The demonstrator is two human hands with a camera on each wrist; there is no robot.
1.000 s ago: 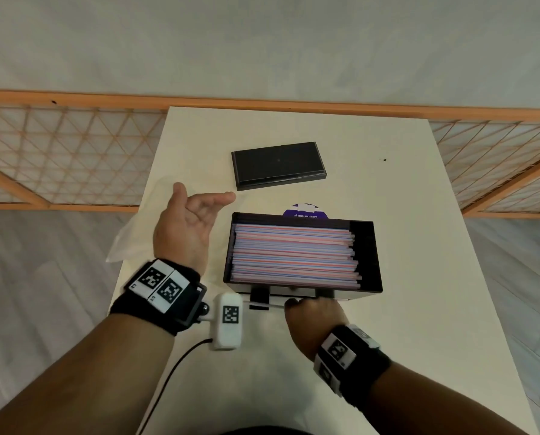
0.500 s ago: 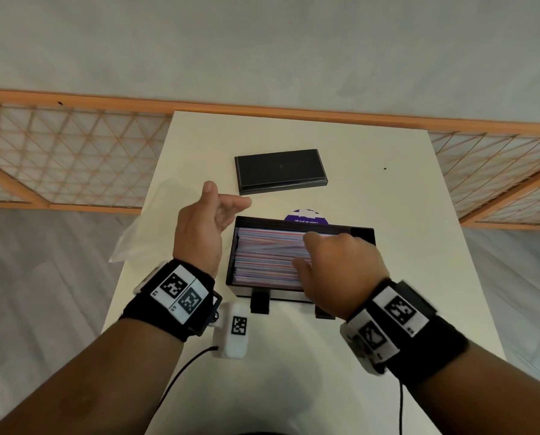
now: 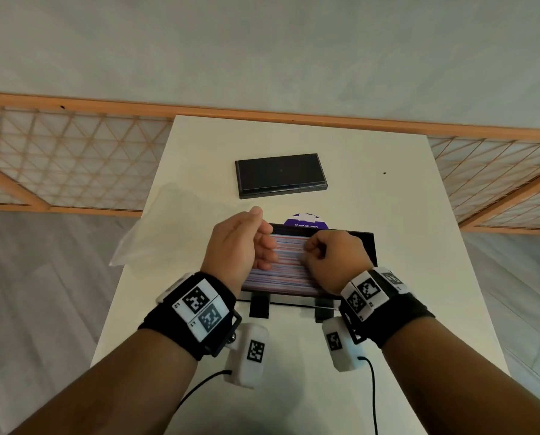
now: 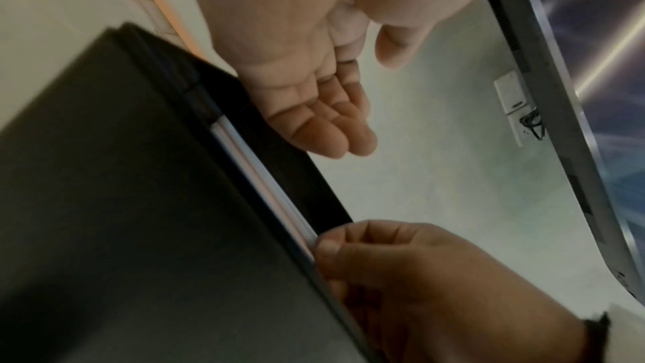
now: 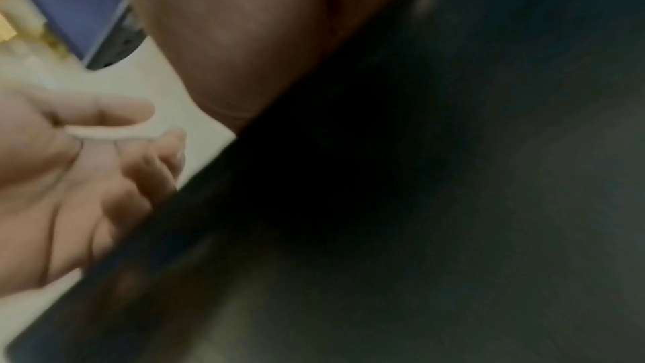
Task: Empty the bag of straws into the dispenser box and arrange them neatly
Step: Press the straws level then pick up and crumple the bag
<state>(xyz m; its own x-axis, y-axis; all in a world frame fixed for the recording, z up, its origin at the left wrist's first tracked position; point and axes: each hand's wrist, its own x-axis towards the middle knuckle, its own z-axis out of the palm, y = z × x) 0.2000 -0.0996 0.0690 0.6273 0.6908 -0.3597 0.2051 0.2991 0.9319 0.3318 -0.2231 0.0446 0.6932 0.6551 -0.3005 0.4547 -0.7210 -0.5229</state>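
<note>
Over the open black dispenser box (image 3: 367, 243), near the middle of the tabletop (image 3: 419, 277), the right hand (image 3: 336, 262) hangs with fingers curled under at the straws' right ends; whether that grip pinches any straw or only knuckles them level, I cannot tell. The left hand (image 3: 235, 246) stands edge-on at the box's left side, its grip wide and flat, fingers (image 4: 328, 131) straight and holding nothing, just above the layer. The red, blue and white striped straws (image 3: 286, 262) already lie lengthwise inside the box, mostly parallel. A limp clear plastic bag (image 3: 155, 233) lies at the tabletop's left edge, seemingly emptied, and the flat black rectangular lid (image 3: 279, 175) rests toward the far edge, well apart from the box.

So pouring looks done, and tidying is the step in hand. The next move likely calls for squaring the straw ends between both hands, gently, so none buckle or ride up over the wall.
</note>
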